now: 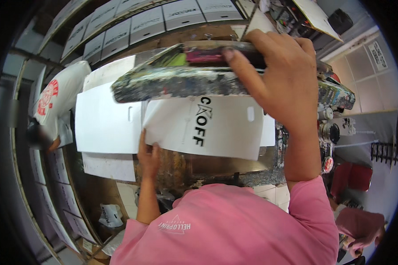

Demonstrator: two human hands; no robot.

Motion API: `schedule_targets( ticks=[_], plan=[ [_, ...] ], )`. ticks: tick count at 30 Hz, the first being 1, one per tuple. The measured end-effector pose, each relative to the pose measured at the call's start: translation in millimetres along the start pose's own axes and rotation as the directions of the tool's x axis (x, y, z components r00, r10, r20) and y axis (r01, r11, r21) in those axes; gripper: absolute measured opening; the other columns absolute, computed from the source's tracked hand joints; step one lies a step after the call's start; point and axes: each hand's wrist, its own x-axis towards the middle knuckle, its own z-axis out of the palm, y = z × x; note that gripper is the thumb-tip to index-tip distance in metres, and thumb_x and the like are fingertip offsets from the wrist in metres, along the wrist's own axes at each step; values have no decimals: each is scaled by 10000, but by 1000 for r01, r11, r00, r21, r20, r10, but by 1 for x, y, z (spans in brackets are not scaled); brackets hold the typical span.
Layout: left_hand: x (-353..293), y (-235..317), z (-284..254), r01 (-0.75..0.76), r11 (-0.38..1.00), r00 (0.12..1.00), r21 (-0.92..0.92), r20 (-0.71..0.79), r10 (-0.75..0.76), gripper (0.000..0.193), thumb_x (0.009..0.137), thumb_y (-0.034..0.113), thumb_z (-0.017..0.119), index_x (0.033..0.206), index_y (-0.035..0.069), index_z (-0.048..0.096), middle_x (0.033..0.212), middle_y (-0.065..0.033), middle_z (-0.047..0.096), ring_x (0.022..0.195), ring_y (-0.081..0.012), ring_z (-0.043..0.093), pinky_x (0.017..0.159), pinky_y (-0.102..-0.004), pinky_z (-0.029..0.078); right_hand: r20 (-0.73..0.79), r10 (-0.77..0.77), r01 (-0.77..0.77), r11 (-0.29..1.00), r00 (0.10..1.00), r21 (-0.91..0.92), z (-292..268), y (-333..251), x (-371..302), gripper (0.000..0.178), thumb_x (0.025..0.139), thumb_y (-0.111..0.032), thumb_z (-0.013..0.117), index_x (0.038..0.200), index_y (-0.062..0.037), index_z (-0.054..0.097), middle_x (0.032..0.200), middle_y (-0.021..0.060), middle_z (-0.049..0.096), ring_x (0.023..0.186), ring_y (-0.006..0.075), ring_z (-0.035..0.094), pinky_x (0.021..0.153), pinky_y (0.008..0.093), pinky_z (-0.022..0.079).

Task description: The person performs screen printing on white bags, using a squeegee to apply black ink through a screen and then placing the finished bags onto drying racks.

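My right hand (282,73) is closed over the upper edge of a tilted screen-printing frame (177,84), its wood thickly smeared with dried ink. Magenta and green ink (203,56) show inside the frame. Beneath it, a white bag (234,128) with black print and a cut-out handle slot lies partly lifted and curved above the printing table (199,165). At the bag's left edge, the fingers of my left hand (149,152) close on its near corner. White blank bags (106,121) lie flat to the left of that hand.
Racks (146,26) of printed white bags stand at the back and left. A person in a white shirt (64,95) bends at the left. Ink jars (329,132) line the table's right side. A red chair (351,179) and another person (360,225) are at the lower right.
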Motion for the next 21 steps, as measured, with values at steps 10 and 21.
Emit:
schedule_targets(
  ticks=[10, 21],
  plan=[
    [108, -103, -267, -64, 725, 952, 686, -176, 250, 871, 787, 3, 653, 1622, 108, 423, 1472, -257, 587, 1145, -318, 619, 919, -384, 531, -12, 39, -39, 999, 999, -32, -3, -23, -24, 435, 955, -464, 695, 1059, -44, 743, 834, 113, 701, 833, 294, 660, 864, 442, 422],
    [-74, 80, 17, 390, 465, 851, -795, 504, 148, 934, 1017, 644, 585, 1647, 43, 247, 1573, -171, 479, 1463, -350, 471, 1250, -534, 343, 475, -77, 57, 997, 877, 55, 32, -26, -149, 560, 866, -283, 762, 1337, -25, 606, 1145, 175, 626, 1059, 349, 598, 911, 496, 455]
  ],
)
